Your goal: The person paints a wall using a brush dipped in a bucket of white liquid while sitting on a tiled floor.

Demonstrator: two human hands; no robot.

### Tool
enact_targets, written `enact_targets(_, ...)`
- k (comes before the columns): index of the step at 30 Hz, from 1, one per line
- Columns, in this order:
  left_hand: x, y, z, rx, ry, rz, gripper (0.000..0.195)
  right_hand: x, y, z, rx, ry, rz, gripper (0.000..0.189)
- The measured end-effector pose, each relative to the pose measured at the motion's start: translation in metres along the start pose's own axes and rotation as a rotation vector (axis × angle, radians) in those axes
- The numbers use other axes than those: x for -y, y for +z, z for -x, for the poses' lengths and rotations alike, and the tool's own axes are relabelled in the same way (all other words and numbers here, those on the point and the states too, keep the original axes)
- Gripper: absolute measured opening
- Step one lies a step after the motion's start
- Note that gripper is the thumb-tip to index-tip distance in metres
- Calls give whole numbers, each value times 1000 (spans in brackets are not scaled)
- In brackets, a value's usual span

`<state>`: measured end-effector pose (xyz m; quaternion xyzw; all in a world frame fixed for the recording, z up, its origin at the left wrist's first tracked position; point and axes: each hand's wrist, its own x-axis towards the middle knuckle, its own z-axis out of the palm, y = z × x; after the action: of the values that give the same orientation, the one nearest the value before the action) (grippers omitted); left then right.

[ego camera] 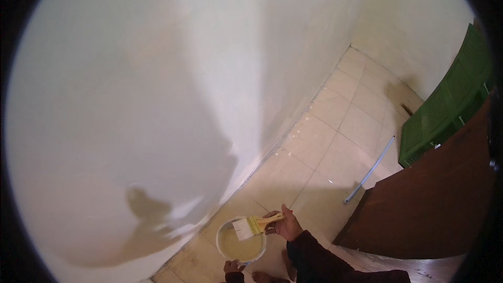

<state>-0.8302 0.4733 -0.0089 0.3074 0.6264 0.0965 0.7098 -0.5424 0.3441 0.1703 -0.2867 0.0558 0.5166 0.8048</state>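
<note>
Near the bottom centre, a round bucket (217, 243) of pale yellowish liquid, likely paint, is gripped at its lower rim by my left hand (232, 266). My right hand (286, 226) is closed around the wooden handle of a wide flat paintbrush (251, 228). Its pale bristles point left, over the bucket's opening. Whether they touch the liquid cannot be told. Dark sleeves cover both arms.
A pale wall (157, 106) rises at the left and meets the tiled floor (314, 137), which has light spots along that edge. A thin blue pole (370, 169) lies on the tiles. Green louvred furniture or shutter panel (436, 106) and a brown panel (424, 212) stand right. My bare feet (267, 277) show below.
</note>
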Motion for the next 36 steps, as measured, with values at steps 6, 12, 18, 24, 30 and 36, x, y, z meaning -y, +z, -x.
enact_targets(6, 65, -5, -104, 58, 86, -242, 39, -23, -78, -32, 64, -33, 43, 55)
enact_targets(12, 95, 4, -144, 29, -82, -88, 33, -30, -113, -72, 150, -172, 92, 33)
enact_targets(18, 129, 0, -169, 112, 102, -207, 36, -34, -129, -108, 244, -196, 141, 29)
enact_targets(24, 159, -23, -172, 234, 159, 132, 48, -34, -147, -123, 220, -126, 182, 24)
enact_targets(30, 129, -15, -151, 140, 147, 62, 42, -32, -153, -123, 134, -170, 180, 20)
enact_targets(36, 5, -56, -83, -20, 822, -80, 41, -29, -162, -130, 70, -170, 275, 22)
